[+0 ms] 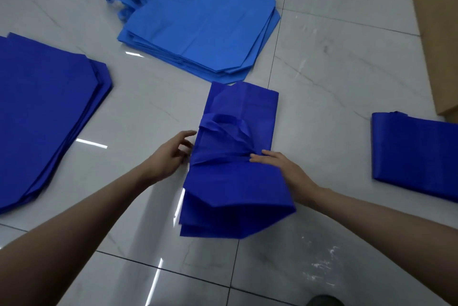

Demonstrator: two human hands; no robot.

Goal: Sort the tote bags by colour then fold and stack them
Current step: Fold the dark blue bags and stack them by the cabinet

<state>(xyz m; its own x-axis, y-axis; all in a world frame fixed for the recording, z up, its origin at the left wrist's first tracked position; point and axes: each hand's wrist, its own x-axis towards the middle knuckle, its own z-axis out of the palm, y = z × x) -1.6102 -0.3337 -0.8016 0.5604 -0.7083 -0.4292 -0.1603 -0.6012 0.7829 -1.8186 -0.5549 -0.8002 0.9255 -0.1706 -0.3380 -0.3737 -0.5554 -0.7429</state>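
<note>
Step in hand: by my judgement, folding one dark-blue tote bag (238, 182), already narrowed to a long strip, with the crosswise fold not yet made.
Where the bag is: flat on the floor (334, 58) between the two hands, running away from the person; its near end sags open in loose layers.
Left hand (171, 154): fingers loosely spread at the bag's left edge, just touching it or just beside it, gripping nothing.
Right hand (280, 169): laid flat on the bag's right side, straight fingers pressing where the handles (223, 127) bunch up; nothing pinched.
Handles: lying crumpled on top of the strip, just beyond the fingertips of both hands.
How to do it well: smooth the handles flat inside the strip's outline first, or they will make a lump in the fold.
Edges: square the left edge against the right before folding; the near end looks uneven and wants pressing down.
Fold: bring one end over to meet the other, then run a palm along the crease so that this springy cloth holds.
Risk: the layers may slide on the glossy tiles, so one hand should pin while the other moves.
Where it should go: a folded bag (416, 154) of the same colour lies well to the right of the right hand.
Other piles: an unfolded dark-blue stack (44, 112) left of the left hand; a light-blue stack (203, 26) beyond both hands.
</note>
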